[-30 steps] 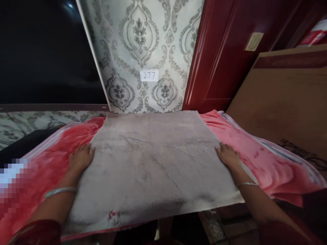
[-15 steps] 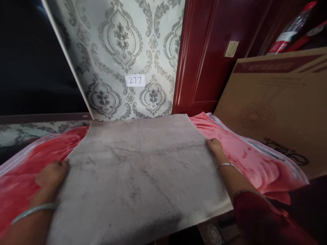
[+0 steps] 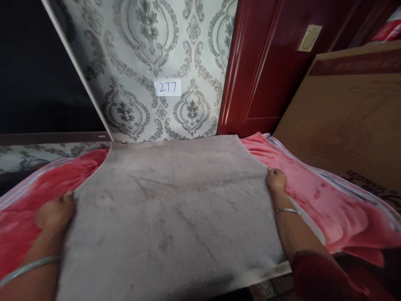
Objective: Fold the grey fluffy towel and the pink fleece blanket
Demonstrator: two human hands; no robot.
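Left hand [image 3: 56, 212] and right hand [image 3: 277, 179] had gone from lying fairly flat at the sides of the gray cloth [image 3: 175, 217] 1.0 s back to curled grips on its edges, and they showed up wider apart on my feed. My view had swung a bit too, so I didn't count every shift as cloth moving.

OK, biggest stuff down to smallest. From my remote seat that cloth took up the whole middle, laid over a red-pink blanket [image 3: 338, 209] that stuck out on both sides. Its far edge sat up by the patterned wallpaper [image 3: 138, 62], its near left corner was out of frame, and a few creases ran across it. Behind were a dark screen [image 3: 31, 62], a glossy red panel [image 3: 266, 83] and a cardboard box [image 3: 344, 104].

Grip: fingers closed on both sides, each hand holding a side edge partway along. Couldn't tell how much fabric was bunched inside.

My read: the step in hand was taking hold of the cloth by its 2 sides to tension or shift it; no idea which. I figured the next move called for an even pull, hands level, or those creases would skew.

Tiny stuff: a silver bracelet [image 3: 287, 210] on the right wrist and a card [image 3: 168, 87] reading 277.
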